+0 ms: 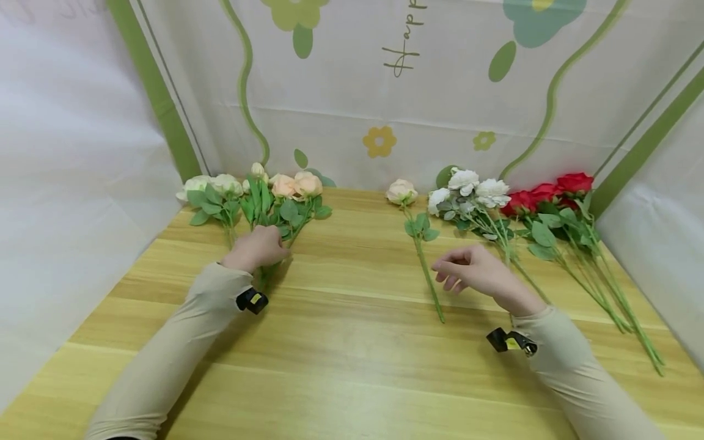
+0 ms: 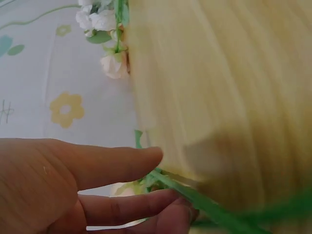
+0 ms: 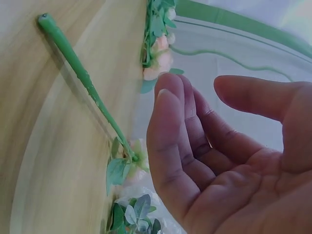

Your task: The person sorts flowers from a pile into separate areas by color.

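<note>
On the left of the table, my left hand [image 1: 257,247] is down among the stems below two peach roses [image 1: 297,185], its fingers curled. In the left wrist view, the thumb and fingers [image 2: 124,163] close around a green flower stem [image 2: 195,197], and the hand hides part of the bunch. A single pale pink rose [image 1: 401,192] lies with its stem [image 1: 426,275] pointing toward me. Just right of that stem hovers my right hand [image 1: 475,272], fingers loosely bent, thumb apart, and nothing held. The right wrist view shows the stem [image 3: 83,75] beyond the fingertips.
White-green roses [image 1: 211,185] and a pale bud [image 1: 257,171] lie beside the peach roses. White flowers [image 1: 475,188] and red roses [image 1: 550,192] lie at the right, stems toward me. A printed cloth [image 1: 330,91] stands behind the wooden table [image 1: 341,366].
</note>
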`<act>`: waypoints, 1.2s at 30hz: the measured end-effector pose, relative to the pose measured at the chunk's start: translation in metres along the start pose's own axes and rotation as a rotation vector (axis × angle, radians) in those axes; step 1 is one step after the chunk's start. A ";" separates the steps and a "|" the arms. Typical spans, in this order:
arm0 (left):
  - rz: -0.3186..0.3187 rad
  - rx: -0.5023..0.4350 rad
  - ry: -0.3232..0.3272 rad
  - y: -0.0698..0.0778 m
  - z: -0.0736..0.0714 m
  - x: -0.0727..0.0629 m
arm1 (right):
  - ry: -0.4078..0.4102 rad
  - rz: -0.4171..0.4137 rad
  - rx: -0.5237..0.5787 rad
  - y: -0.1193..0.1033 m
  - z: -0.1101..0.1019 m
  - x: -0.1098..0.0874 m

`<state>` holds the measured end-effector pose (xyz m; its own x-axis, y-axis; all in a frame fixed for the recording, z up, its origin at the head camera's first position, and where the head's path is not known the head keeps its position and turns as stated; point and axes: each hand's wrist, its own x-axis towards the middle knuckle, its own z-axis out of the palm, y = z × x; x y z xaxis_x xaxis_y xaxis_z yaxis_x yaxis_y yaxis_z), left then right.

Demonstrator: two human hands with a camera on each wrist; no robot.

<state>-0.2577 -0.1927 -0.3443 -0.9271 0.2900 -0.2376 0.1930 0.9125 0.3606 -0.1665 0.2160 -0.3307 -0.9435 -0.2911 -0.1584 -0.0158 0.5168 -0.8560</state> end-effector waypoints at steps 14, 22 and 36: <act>-0.046 0.039 -0.101 0.015 0.005 -0.001 | -0.019 0.001 0.038 0.006 0.000 -0.002; -0.055 -0.016 -0.125 0.018 0.004 -0.003 | -0.016 -0.008 0.032 0.006 0.001 0.001; 0.158 -0.090 -0.050 0.018 0.004 -0.006 | -0.016 0.030 0.005 0.007 0.008 0.007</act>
<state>-0.2478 -0.1771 -0.3401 -0.8700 0.4437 -0.2148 0.3035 0.8255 0.4759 -0.1704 0.2115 -0.3421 -0.9379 -0.2887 -0.1921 0.0144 0.5212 -0.8533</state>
